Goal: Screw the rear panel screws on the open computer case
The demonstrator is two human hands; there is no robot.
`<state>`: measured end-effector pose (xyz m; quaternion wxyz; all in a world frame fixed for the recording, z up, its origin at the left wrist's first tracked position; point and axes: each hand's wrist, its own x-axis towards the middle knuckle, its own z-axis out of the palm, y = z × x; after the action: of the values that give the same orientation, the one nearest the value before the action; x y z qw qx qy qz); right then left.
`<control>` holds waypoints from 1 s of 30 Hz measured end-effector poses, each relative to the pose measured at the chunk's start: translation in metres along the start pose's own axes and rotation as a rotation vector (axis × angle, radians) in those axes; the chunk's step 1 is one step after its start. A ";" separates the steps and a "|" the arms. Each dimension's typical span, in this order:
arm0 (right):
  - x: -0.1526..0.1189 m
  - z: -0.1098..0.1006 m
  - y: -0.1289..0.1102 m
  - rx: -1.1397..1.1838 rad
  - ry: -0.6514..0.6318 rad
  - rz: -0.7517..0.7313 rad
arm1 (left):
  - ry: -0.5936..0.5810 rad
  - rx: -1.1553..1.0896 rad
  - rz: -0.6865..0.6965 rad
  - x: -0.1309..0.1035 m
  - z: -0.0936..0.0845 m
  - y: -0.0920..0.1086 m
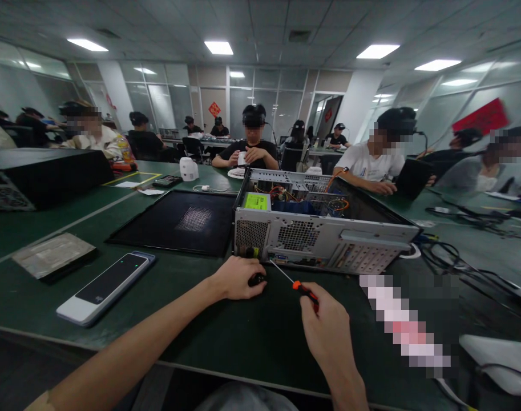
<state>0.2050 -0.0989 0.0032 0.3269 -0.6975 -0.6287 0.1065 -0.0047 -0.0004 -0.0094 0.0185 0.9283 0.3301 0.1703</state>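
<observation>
An opened computer case [324,237] lies on its side with its rear panel facing me. Loose wires and a power supply with a green label [257,201] show inside. In my right hand [328,325] is a screwdriver [301,285] with an orange and black handle. Its thin shaft slants up to the left, and the tip is at the lower edge of the rear panel, near the ports. My left hand [238,278] is curled at the panel's lower left, closed around a small black object [257,279] mostly hidden by the fingers.
A black side panel [178,222] lies left of the case. Nearer me are a hard drive [57,255] and a white power bank-like device [108,288]. Black cables [461,268] tangle at the right. Another black case [50,177] stands far left. Several people sit around the tables.
</observation>
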 end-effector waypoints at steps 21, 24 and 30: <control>-0.009 0.006 -0.006 0.235 0.045 -0.182 | 0.215 -1.244 -0.419 0.007 0.003 -0.009; -0.011 0.006 -0.006 0.266 0.056 -0.196 | 0.218 -1.389 -0.436 0.005 -0.004 -0.011; -0.011 0.003 -0.008 0.268 0.026 -0.219 | 0.280 -1.567 -0.432 0.001 -0.009 -0.013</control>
<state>0.1949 -0.1087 0.0026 0.4347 -0.5764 -0.6768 0.1441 -0.0142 0.0099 -0.0029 0.6517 0.5326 0.2859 0.4581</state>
